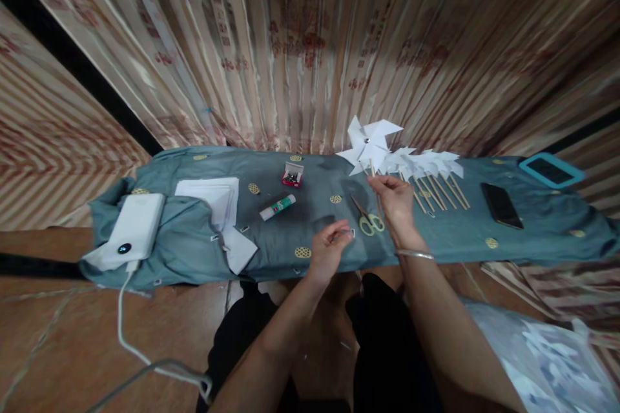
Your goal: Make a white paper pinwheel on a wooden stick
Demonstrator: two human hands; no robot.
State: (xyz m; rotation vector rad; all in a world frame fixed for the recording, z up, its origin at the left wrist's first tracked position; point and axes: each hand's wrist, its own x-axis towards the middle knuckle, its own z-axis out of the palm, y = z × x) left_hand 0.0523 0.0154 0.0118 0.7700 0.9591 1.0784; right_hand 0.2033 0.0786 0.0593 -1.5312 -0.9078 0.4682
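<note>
My right hand (394,201) holds up a white paper pinwheel (369,142) by its wooden stick, above the teal cloth (310,245). To its right lie several finished pinwheels (429,166) in a row, sticks pointing toward me. Yellow-handled scissors (368,219) rest just left of that hand. My left hand (329,246) hovers low over the cloth near the front edge, fingers curled and pinched together; whether it holds something small I cannot make out.
A glue stick (277,207), a small red box of pins (292,175), white paper sheets (213,200) and a white power bank (135,227) with cable sit left. A black phone (501,204) and teal-cased device (551,170) lie right. Curtains hang behind.
</note>
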